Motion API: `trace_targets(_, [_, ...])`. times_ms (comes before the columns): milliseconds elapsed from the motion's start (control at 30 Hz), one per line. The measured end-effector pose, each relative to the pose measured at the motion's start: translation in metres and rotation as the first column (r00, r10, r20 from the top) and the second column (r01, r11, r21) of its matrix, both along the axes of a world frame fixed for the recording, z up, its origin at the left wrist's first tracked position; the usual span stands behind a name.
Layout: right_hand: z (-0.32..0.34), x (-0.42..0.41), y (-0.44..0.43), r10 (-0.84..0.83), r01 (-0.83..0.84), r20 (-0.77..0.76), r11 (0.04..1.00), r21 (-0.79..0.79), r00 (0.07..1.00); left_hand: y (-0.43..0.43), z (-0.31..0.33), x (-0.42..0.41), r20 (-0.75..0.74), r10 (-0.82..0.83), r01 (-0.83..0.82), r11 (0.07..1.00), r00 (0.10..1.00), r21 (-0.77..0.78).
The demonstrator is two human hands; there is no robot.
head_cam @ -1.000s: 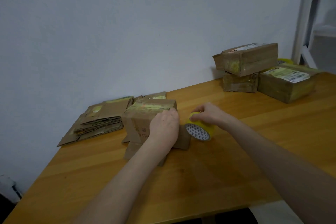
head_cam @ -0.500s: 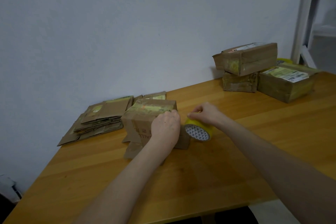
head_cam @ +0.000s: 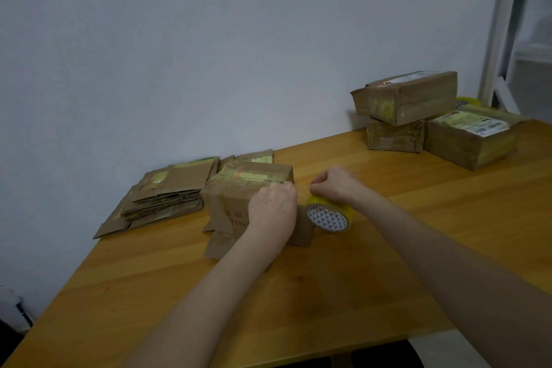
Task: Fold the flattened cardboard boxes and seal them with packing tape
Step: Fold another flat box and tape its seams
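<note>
A small folded cardboard box (head_cam: 236, 191) stands on the wooden table (head_cam: 298, 293), its lower flaps splayed on the tabletop. My left hand (head_cam: 273, 210) rests against its right side and top edge, fingers curled over the corner. Just right of the box a yellow roll of packing tape (head_cam: 330, 216) stands on edge. My right hand (head_cam: 334, 185) sits above the roll with fingers curled, pinching at its top rim; the tape end itself is too small to make out.
A pile of flattened cardboard boxes (head_cam: 167, 194) lies at the far left by the wall. Three sealed boxes (head_cam: 406, 98) sit at the back right, two of them stacked. A second yellow roll (head_cam: 467, 101) peeks out behind them. A white frame (head_cam: 504, 24) stands at right.
My right hand has slid slightly left over the roll, and its fingers have drawn together at the top rim. My left hand stays on the box.
</note>
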State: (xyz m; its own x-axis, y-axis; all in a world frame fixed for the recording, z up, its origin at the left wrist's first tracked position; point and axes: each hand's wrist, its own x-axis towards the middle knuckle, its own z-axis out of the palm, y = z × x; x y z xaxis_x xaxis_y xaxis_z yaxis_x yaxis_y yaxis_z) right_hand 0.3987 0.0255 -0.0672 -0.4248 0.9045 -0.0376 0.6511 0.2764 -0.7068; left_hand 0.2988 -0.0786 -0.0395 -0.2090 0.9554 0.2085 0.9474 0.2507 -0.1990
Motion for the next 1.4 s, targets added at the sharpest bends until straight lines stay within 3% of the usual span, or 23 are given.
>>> trace_targets(200, [-0.005,0.004,-0.006,-0.02,0.024,-0.078,0.998,0.051,0.997,-0.002,-0.008,-0.004,0.032,-0.002,0.002,1.0,0.999,0.016])
trace_targets(367, [-0.013,0.009,-0.014,-0.093,0.099,-0.048,0.983,0.154,0.995,-0.009,-0.013,-0.006,0.042,-0.025,0.023,0.998,0.999,0.053])
trace_targets(833, [-0.007,0.007,-0.02,-0.11,0.11,-0.005,0.991,0.082,0.994,-0.015,-0.013,-0.009,0.034,-0.025,0.022,0.996,0.999,0.089])
trace_targets(1100, [0.0,0.008,-0.019,-0.109,0.11,-0.016,0.991,0.079,0.994,-0.008,0.001,0.003,-0.107,-0.004,0.0,0.999,0.994,-0.038])
trace_targets(1400, [0.001,0.006,-0.018,-0.056,0.058,-0.042,0.997,0.059,0.998,-0.007,-0.002,0.004,-0.097,-0.008,0.002,0.998,0.995,-0.058])
